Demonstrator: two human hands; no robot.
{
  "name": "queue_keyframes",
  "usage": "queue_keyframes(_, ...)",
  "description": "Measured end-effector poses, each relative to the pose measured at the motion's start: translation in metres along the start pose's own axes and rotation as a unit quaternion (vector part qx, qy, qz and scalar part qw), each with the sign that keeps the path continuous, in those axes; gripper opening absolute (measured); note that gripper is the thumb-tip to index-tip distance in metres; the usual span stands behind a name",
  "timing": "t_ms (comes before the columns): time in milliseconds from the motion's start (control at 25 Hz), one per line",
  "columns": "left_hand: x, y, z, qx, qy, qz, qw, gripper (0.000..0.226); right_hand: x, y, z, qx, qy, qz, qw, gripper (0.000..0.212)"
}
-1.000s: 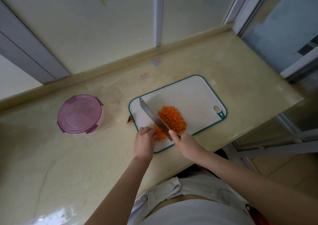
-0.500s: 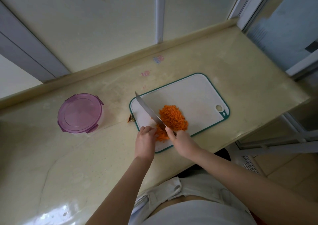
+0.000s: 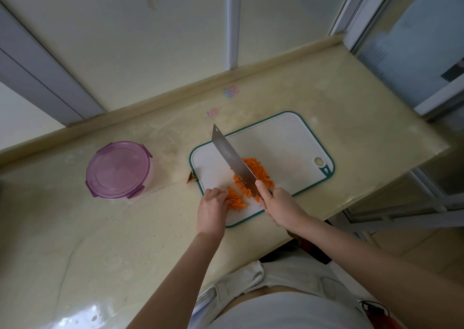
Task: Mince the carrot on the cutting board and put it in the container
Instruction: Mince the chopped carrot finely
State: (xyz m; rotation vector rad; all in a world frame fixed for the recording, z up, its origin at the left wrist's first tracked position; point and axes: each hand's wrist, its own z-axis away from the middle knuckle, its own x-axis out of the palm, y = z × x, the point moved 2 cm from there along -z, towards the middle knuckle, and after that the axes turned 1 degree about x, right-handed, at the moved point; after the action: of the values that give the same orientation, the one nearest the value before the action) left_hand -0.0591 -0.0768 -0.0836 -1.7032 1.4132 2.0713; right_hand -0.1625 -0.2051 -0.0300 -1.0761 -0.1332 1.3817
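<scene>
Orange carrot (image 3: pixel 256 173) lies part-minced on the board (image 3: pixel 288 142), right hand (image 3: pixel 281 205) gripping the knife (image 3: pixel 231 157), left hand (image 3: pixel 212 206) holding uncut strips under curled fingers (image 3: pixel 219 195). Light, loose bits would likely scatter; best scooped on the blade toward the lidded container (image 3: pixel 118 170).

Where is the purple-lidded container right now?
In the head view, the closed container stands on the counter, left of the cutting board.

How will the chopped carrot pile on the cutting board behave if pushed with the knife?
The carrot pile is loose small bits, so it likely spreads rather than moving as one. Light bits may cling to the knife. Some could spill off the flat cutting board.
</scene>
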Motion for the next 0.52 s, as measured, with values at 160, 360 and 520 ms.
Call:
queue_keyframes(160,-0.003,0.003,0.000,-0.006,-0.003,0.009,1.000,0.013,0.003,-0.001,0.015,-0.001,-0.025,-0.002,1.000,0.055)
queue_keyframes(360,-0.002,0.003,0.000,-0.020,-0.011,0.012,1.000,0.008,0.014,0.006,0.019,0.016,-0.019,0.006,1.000,0.056)
queue_keyframes(520,-0.002,0.002,0.000,-0.019,0.001,0.012,1.000,0.011,0.022,0.009,0.017,0.027,-0.017,0.002,0.999,0.058)
